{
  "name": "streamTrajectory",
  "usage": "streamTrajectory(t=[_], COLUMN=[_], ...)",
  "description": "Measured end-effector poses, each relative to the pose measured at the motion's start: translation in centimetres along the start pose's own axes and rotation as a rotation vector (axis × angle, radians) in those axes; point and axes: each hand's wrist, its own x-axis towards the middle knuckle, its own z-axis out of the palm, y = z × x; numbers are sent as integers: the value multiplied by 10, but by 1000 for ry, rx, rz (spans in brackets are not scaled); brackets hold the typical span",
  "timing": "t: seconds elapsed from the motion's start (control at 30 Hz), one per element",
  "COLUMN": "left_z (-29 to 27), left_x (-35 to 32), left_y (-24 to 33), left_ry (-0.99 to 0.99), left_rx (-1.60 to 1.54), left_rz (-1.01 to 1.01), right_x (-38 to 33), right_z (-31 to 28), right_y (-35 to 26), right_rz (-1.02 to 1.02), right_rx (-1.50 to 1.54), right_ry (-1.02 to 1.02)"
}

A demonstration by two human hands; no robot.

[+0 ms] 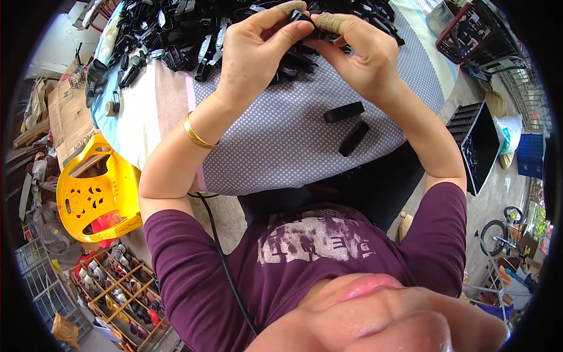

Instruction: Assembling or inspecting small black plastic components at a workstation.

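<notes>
Over the far part of the table, my left hand (249,56) and my right hand (370,56) meet at the fingertips. Both pinch a small black plastic part (298,16), largely covered by the fingers, so its exact kind is unclear. Tan wraps cover fingers on both hands. Behind and beneath them spreads a heap of black plastic parts (161,38), some with shiny faces. Closer to me on the dotted grey cloth (258,146) lie two loose black pieces, one elongated piece (344,112) and another slanted piece (354,138).
A yellow plastic chair (126,188) stands left of the table, with a compartmented shoe rack (120,299) below it. At right are a black crate (480,149) and a dark red basket (454,44). A black cable (220,252) hangs beside my left arm.
</notes>
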Motion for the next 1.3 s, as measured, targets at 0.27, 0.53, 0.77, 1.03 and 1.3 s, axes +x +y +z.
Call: streamTrajectory(t=[0.27, 0.53, 0.77, 1.03, 1.3], left_z=[-18, -7, 19, -7, -2], left_x=[8, 5, -30, -12, -8], left_y=[-4, 10, 37, 5, -5], left_ry=[-152, -208, -676, -281, -278], left_rx=[55, 185, 848, 1361, 1351], left_rz=[203, 218, 219, 688, 726], right_x=[2, 4, 15, 16, 7], right_z=[-3, -16, -55, -33, -34], right_y=[2, 43, 78, 53, 97], right_rz=[474, 301, 401, 550, 509], right_rx=[395, 343, -106, -538, -596], right_ry=[-320, -466, -291, -207, -299])
